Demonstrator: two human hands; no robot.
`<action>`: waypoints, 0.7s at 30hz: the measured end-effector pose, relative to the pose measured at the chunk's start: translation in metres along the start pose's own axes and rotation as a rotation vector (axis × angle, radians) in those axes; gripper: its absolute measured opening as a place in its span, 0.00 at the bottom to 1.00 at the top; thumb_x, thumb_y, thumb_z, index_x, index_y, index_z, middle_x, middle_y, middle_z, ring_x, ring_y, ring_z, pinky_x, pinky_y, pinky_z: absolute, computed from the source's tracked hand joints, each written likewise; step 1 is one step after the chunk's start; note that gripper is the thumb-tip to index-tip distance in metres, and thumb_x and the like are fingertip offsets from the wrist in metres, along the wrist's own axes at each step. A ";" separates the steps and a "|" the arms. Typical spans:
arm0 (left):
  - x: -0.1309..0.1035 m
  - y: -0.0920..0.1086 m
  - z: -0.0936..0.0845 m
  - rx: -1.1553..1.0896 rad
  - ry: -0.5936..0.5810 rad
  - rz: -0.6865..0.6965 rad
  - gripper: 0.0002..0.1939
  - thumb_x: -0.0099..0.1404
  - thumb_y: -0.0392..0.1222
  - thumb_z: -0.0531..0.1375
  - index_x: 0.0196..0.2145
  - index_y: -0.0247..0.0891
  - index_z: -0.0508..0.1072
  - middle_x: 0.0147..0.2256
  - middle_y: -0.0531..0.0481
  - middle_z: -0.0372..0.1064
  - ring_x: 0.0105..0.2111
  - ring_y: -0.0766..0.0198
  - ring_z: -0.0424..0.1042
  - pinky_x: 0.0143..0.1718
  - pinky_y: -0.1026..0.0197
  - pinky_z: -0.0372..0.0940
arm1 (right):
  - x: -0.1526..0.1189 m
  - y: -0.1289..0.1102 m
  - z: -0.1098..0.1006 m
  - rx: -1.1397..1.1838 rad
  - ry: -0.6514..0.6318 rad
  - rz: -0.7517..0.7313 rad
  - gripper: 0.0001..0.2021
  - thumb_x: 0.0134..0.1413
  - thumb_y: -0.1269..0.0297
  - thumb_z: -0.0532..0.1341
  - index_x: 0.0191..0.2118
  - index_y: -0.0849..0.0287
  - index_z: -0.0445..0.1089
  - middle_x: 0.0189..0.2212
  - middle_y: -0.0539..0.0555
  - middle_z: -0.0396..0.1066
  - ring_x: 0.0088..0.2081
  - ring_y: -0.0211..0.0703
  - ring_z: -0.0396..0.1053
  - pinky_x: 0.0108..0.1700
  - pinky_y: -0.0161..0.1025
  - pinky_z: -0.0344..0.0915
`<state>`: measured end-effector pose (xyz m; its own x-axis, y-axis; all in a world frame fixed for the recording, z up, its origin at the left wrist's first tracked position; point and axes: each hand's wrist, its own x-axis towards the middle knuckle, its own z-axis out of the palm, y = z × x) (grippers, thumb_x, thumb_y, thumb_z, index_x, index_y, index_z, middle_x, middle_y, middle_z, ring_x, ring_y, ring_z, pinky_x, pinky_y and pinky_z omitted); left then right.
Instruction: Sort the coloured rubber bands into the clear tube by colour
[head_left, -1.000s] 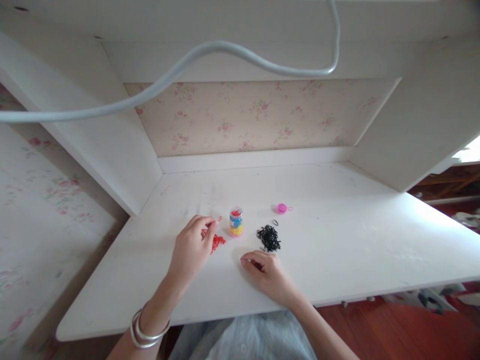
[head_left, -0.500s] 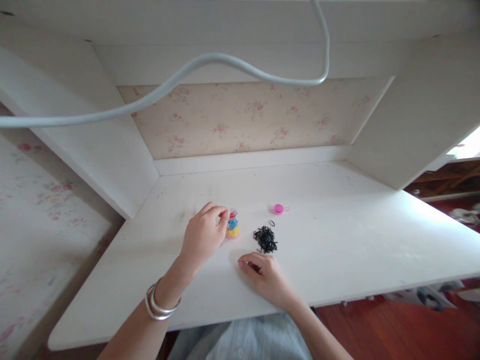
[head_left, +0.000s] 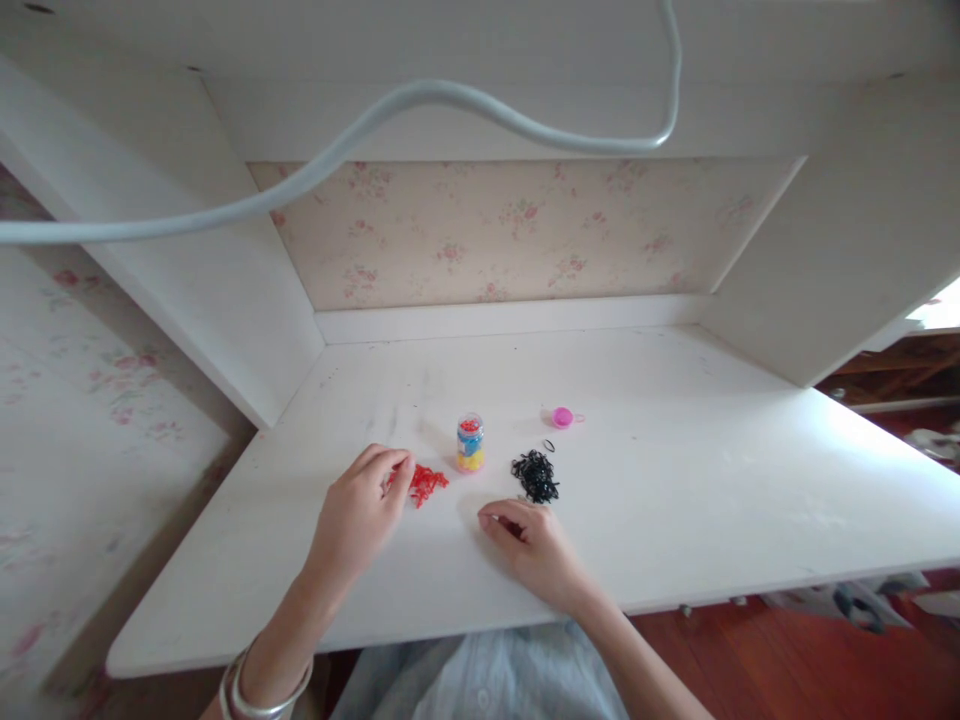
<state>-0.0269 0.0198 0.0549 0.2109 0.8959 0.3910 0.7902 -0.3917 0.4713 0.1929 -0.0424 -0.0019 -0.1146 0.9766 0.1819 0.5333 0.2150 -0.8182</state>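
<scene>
My left hand point(head_left: 360, 510) is closed in a pinch at the left side of a pile of small red rubber bands point(head_left: 427, 484), with some red showing at its fingertips. My fingers partly hide the pile. Just right of it stands an upright clear jar point(head_left: 470, 445) with red, blue and yellow bands in layers, its top uncovered. My right hand point(head_left: 529, 545) rests on the table with fingers curled shut and nothing visible in them. Right above that hand lies a heap of black rubber bands point(head_left: 535, 477), with a single black band point(head_left: 549, 446) apart from it.
A small pink cap point(head_left: 562, 418) with a loop lies beyond the black heap. The white desk point(head_left: 690, 480) has side panels and a low back ledge point(head_left: 510, 317). A white cable point(head_left: 427, 93) hangs across the upper view.
My left hand has moved from the jar's mouth down and left to the red bands, uncovering the jar and most of the red pile. My right hand has stayed put. The view has shifted slightly.
</scene>
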 end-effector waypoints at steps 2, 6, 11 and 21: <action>-0.014 -0.010 0.007 0.024 -0.047 -0.027 0.14 0.68 0.48 0.49 0.39 0.42 0.72 0.39 0.51 0.72 0.32 0.66 0.72 0.35 0.65 0.64 | 0.005 -0.010 -0.006 -0.026 0.018 0.030 0.12 0.62 0.61 0.53 0.38 0.56 0.74 0.22 0.48 0.67 0.23 0.37 0.62 0.26 0.33 0.56; -0.039 -0.023 0.024 0.153 -0.176 -0.062 0.14 0.69 0.46 0.48 0.41 0.44 0.71 0.43 0.51 0.71 0.38 0.64 0.73 0.35 0.64 0.66 | 0.023 -0.039 -0.031 -0.165 0.056 0.012 0.14 0.60 0.63 0.53 0.49 0.54 0.70 0.19 0.46 0.63 0.20 0.36 0.60 0.25 0.32 0.54; -0.053 -0.029 0.041 0.314 -0.176 -0.046 0.13 0.69 0.45 0.49 0.43 0.44 0.71 0.46 0.50 0.71 0.46 0.59 0.72 0.36 0.63 0.66 | 0.055 -0.067 -0.056 -0.518 -0.037 -0.014 0.26 0.54 0.69 0.52 0.59 0.50 0.61 0.20 0.46 0.67 0.21 0.37 0.63 0.26 0.32 0.52; -0.056 -0.031 0.046 0.361 -0.136 -0.042 0.12 0.69 0.46 0.49 0.43 0.45 0.71 0.44 0.51 0.72 0.35 0.63 0.75 0.28 0.64 0.64 | 0.084 -0.080 -0.059 -0.951 -0.238 0.045 0.28 0.51 0.68 0.51 0.58 0.42 0.64 0.29 0.54 0.74 0.29 0.46 0.70 0.30 0.36 0.53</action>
<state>-0.0370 -0.0084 -0.0183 0.2295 0.9386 0.2577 0.9463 -0.2772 0.1665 0.1899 0.0219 0.1107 -0.1881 0.9814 -0.0391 0.9821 0.1873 -0.0221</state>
